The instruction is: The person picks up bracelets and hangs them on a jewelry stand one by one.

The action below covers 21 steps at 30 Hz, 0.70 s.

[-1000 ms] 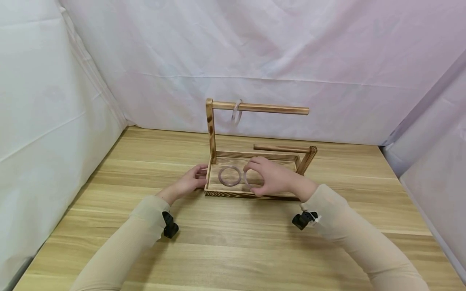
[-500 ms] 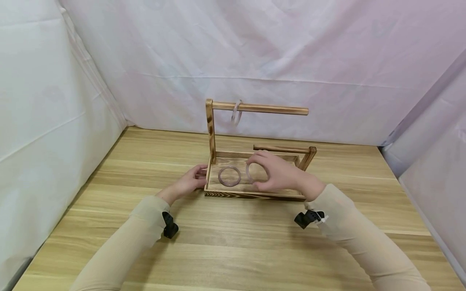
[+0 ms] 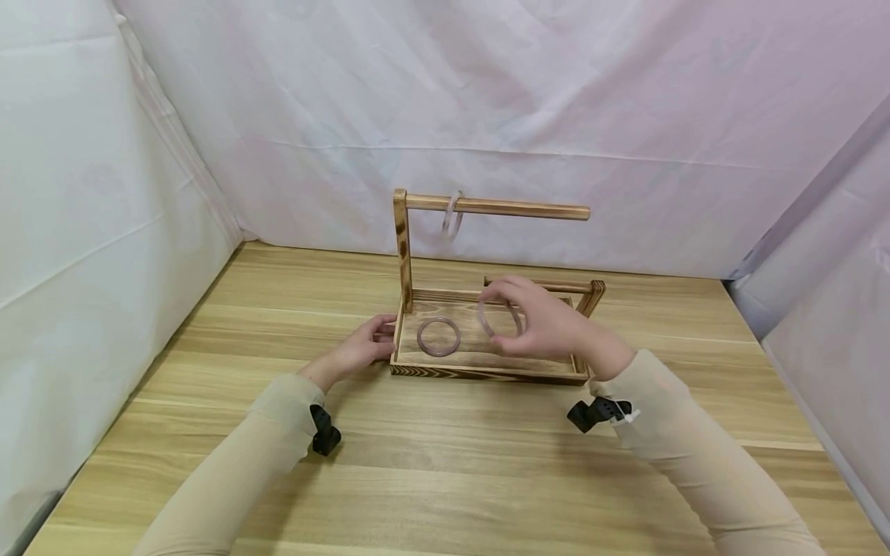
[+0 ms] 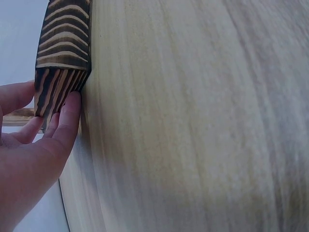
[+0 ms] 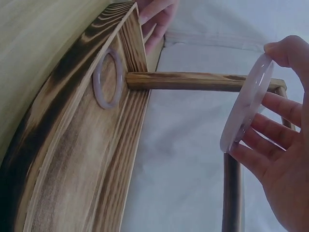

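Observation:
My right hand (image 3: 549,320) holds a pale, translucent lilac bangle (image 5: 248,104) by its edge, thumb on one side and fingers on the other, above the wooden tray stand. A second lilac bangle (image 3: 439,337) lies flat on the left part of the tray floor. On the tall post's upper bar (image 3: 524,207) hangs another bangle (image 3: 452,216), left of the middle. My left hand (image 3: 354,353) rests its fingers against the left end of the tray (image 4: 53,92), outside the wall.
At the tray's right end a short post (image 3: 589,300) carries a lower bar (image 3: 495,281) pointing left, partly behind my right hand. The upper bar's free end points right. White cloth (image 3: 487,93) hangs behind the wooden table (image 3: 431,479).
My right hand has lifted the bangle off the tray area, moving back and to the right, and the ring has turned to show more of its opening. The left hand stays put.

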{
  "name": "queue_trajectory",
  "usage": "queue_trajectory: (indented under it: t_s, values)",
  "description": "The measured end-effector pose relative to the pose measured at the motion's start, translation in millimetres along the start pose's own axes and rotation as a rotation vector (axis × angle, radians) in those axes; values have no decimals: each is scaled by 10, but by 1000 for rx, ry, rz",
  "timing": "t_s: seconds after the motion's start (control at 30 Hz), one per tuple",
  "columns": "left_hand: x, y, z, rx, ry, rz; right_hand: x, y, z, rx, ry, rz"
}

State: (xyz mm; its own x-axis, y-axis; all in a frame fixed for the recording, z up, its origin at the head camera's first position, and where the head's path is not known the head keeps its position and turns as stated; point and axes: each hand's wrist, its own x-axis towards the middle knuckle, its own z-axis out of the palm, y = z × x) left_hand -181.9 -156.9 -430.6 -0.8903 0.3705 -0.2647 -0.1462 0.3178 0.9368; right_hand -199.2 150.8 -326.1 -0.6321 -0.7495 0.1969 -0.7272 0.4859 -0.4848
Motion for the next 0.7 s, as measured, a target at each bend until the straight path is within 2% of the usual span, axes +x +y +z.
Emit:
queue_trajectory:
  t_s: [0.23, 0.7]
  values:
    - [9, -12, 2, -3, 5, -1, 1, 77, -50, 96, 82, -68]
    - [31, -28, 0, -3, 6, 13, -32, 134, -200, 205, 173, -30]
